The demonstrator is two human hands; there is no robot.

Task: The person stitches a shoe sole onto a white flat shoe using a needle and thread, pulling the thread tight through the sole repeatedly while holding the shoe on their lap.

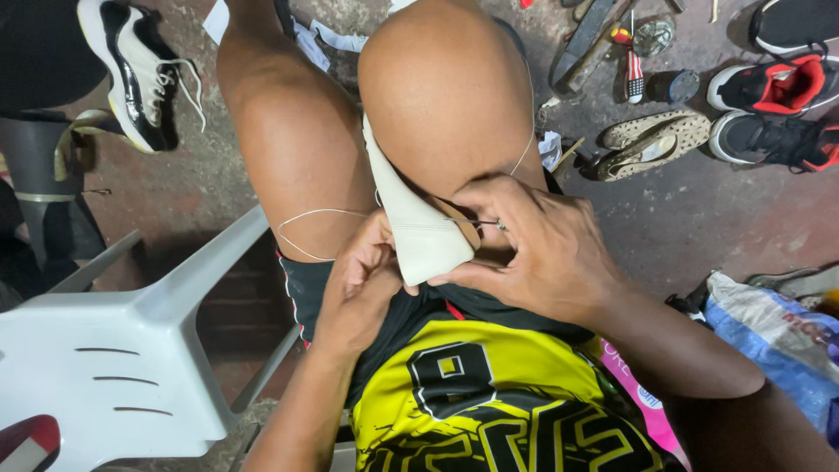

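A white shoe [411, 214] is clamped sole-outward between my bare knees, its toe pointing toward my lap. My left hand [360, 284] grips the toe end from the left side. My right hand [537, 245] holds the other side of the shoe, with a thin metal needle [476, 222] pinched between its fingers against the sole edge. A white thread [306, 214] loops from the shoe across my left thigh, and another strand runs over my right knee.
A white plastic chair [140, 350] stands at lower left. A black-and-white sneaker [140, 70] lies at upper left. Red-and-black sneakers [778, 105], worn soles [651, 140] and small tools [634, 61] lie on the concrete floor at upper right. A plastic bag [778, 332] sits at right.
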